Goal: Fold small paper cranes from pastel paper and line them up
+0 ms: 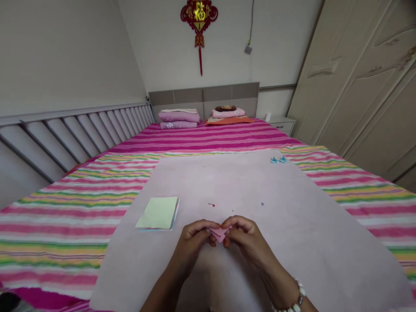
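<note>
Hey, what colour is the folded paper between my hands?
The folded paper is pink, shown in the head view.

Through the head camera I make out a bedroom in a home: a wide bed (195,141) spread with striped covers (123,174) fills much of my view, with a grey-brown headboard (185,99) at the far wall, folded bedding (179,117) stacked in front of it and a slatted railing (81,112) along the left. To the right I see a tall, cream wardrobe (341,82) with moulded panels, and a small bedside cabinet (283,126) beside the bed's head. A red-and-gold ornament (199,16) hangs above the headboard.
</note>
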The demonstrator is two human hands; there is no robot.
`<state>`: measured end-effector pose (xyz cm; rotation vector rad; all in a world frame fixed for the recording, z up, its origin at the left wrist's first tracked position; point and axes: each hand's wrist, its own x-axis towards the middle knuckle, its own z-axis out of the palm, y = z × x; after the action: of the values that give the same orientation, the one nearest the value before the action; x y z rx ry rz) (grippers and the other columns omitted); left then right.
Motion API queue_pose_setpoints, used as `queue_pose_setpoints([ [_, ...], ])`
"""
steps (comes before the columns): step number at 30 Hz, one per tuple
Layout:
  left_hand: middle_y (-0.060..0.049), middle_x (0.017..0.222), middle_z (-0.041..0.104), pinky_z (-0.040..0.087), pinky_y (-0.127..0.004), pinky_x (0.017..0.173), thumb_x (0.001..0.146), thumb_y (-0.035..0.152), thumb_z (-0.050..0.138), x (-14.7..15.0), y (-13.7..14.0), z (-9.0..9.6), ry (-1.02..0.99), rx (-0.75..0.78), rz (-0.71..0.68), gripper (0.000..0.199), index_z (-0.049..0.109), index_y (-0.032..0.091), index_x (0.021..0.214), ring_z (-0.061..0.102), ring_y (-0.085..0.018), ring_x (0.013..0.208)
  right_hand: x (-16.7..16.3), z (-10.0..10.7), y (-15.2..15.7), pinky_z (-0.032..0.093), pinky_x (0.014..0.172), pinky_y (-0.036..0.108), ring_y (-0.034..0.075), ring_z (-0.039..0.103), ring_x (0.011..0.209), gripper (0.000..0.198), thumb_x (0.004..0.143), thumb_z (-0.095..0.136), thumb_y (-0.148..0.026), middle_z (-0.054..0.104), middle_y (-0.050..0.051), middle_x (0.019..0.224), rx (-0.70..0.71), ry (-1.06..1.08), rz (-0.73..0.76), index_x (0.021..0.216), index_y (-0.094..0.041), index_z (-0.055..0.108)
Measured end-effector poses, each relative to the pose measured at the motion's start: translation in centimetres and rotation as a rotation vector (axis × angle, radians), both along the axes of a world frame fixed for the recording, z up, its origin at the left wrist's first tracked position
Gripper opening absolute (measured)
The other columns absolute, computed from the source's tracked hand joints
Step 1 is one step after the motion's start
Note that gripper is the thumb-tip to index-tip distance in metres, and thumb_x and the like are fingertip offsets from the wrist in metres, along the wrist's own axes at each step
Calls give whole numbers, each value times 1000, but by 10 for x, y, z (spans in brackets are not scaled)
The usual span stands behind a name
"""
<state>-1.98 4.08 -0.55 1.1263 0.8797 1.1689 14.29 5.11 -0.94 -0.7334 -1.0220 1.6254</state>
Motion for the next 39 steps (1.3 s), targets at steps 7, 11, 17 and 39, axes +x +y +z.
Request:
queue_pose_setpoints([
  [7,-2,66,66,44,-23,61,76,28,66,3,-1,9,184,39,76,15,73,15,78,56,-12,62,6,-6,2,45,58,24,12,60,55,11,73,69,-25,68,1,58,97,-79,71,79,-16,69],
  [11,0,68,67,45,-23,62,70,26,72,3,-1,4,221,46,143,23,70,17,91,58,-12,64,4,-7,4,45,55,24,12,60,56,28,68,76,-31,68,0,67,76,-75,-5,91,-19,67],
  [17,-2,74,72,48,-24,66,64,27,77,4,2,3,164,-13,152,31,68,17,93,64,-14,69,2,-1,4,41,56,24,12,56,57,20,67,77,-34,66,1,60,121,-227,-23,69,-15,69],
  [39,-4,79,72,48,-28,74,66,31,74,3,0,5,145,-37,156,22,74,19,85,63,-19,80,8,-2,4,48,71,31,18,61,74,14,71,72,-33,69,4,74,159,-230,-172,77,-21,76],
])
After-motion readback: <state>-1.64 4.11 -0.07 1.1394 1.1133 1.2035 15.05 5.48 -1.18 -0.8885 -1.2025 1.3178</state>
